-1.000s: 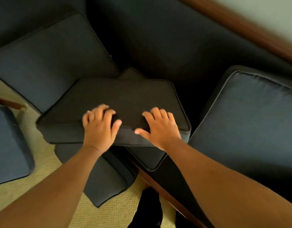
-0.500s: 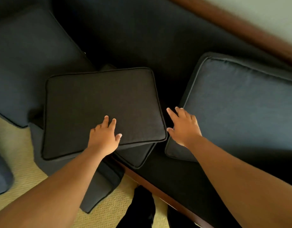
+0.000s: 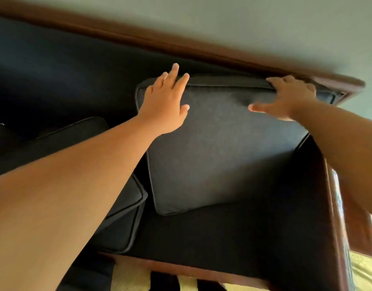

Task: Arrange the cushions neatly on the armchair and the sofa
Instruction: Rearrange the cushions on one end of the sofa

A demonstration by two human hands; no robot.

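sofa is filling most of the view: dark upholstery in a brown wooden frame, running along a pale wall. the edges are smearing with motion blur.

back cushion is standing at the sofa's right end, leaning on the backrest with its lower edge sitting on the seat, slightly skewed. i'm judging it bulky but light, soft filling under woven cloth with piped seams. it is likely sagging if lifted by one corner. the cloth is looking grippy and nothing about it seems fragile. i'm reckoning the best hold is along the top edge, one hand toward each upper corner, using the piping as a ridge.

second cushion is lying flat to the left, partly under the left forearm and just beside the back cushion's lower left corner. i cannot tell if they are touching.

left hand is pressing flat on the upper left face, fingers straight, grasping nothing.

right hand is grasping the top edge, fingers curling over it, thumb spreading on the face.
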